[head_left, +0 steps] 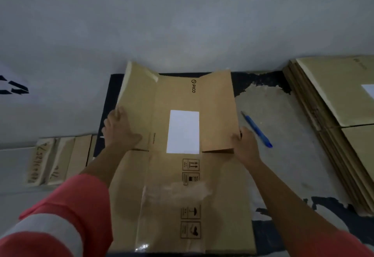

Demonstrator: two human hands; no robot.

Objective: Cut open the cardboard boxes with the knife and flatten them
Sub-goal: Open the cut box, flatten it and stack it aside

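Note:
A brown cardboard box (178, 185) lies flattened on the worn dark table (283, 155) in front of me, with a white label and a PICO logo on its far panel. My left hand (119, 129) grips the left edge of the far left flap, which is tilted up a little. My right hand (245, 145) holds the right edge of the far right flap, fingers curled over it. A blue-handled knife (258, 130) lies on the table just right of my right hand, untouched.
A stack of flattened boxes (334, 115) lies at the right of the table. More folded cardboard with handwriting (58, 159) stands at the left beside the table. A pale wall rises behind the table's far edge.

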